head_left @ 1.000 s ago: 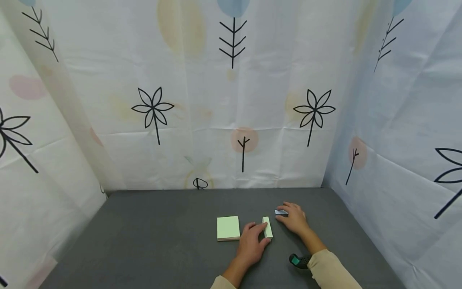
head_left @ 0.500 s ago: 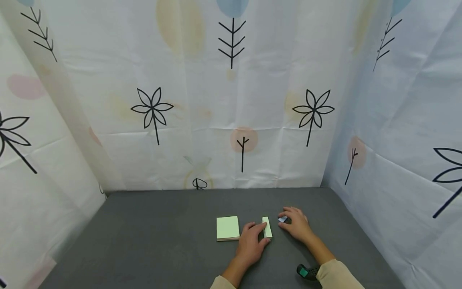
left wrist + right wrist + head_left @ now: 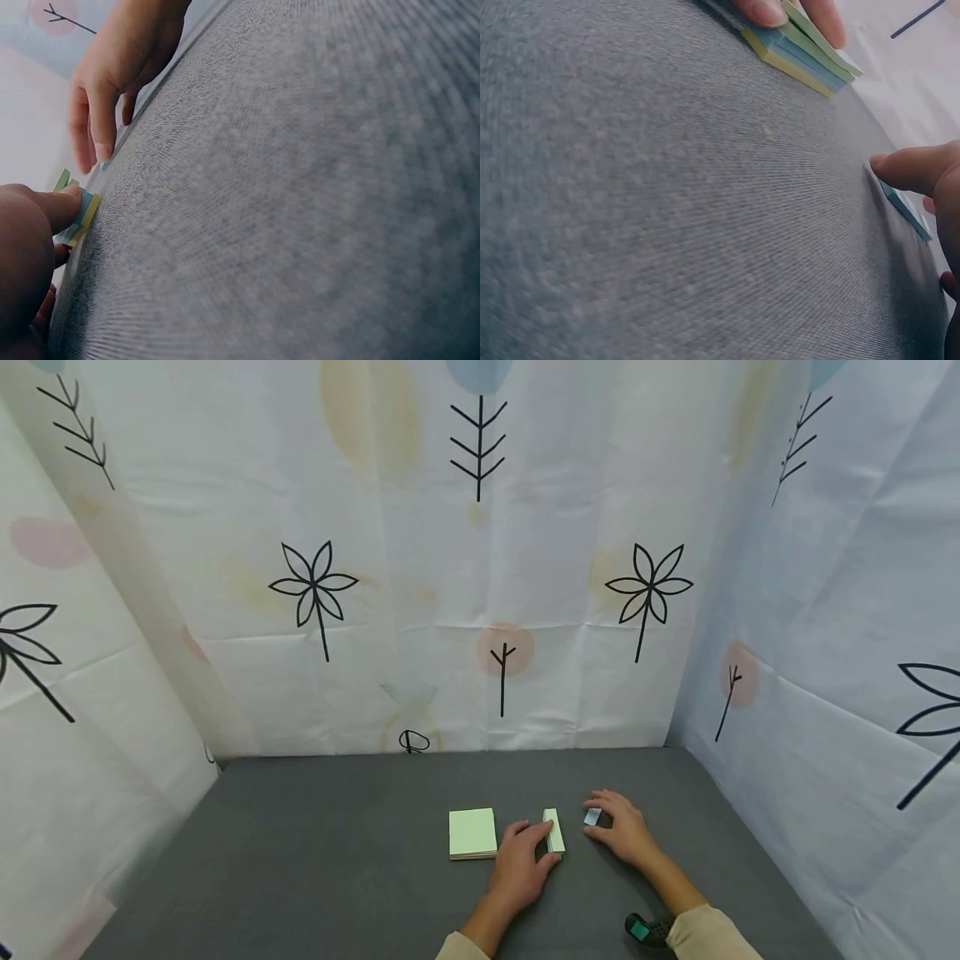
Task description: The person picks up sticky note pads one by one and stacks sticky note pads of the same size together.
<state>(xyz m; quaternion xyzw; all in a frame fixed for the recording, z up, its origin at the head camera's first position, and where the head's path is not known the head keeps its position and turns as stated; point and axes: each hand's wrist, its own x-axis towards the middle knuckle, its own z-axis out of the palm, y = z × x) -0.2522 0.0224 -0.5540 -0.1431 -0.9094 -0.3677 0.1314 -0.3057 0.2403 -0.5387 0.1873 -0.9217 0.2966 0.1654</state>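
Note:
My left hand (image 3: 517,868) holds a narrow stack of sticky-note pads (image 3: 555,833) by its side, thumb near the close end. In the right wrist view the stack (image 3: 799,60) shows yellow at the bottom, blue in the middle and pale green on top, the green layers slightly splayed. To its right, my right hand (image 3: 624,833) pinches a small light-blue sticky-note pad (image 3: 592,817) between thumb and fingers, low over the table. Part of that blue pad (image 3: 906,212) is hidden behind the thumb in the right wrist view.
A square pale-green sticky-note pad (image 3: 472,832) lies left of my left hand, on the dark grey table (image 3: 337,860). A black device with a green patch (image 3: 647,931) sits by my right sleeve. Printed white curtains (image 3: 420,677) enclose the table's back and sides.
My right hand has drawn back slightly toward me and to the right, and the blue pad has turned in its fingers. My left hand stays on the narrow stack.

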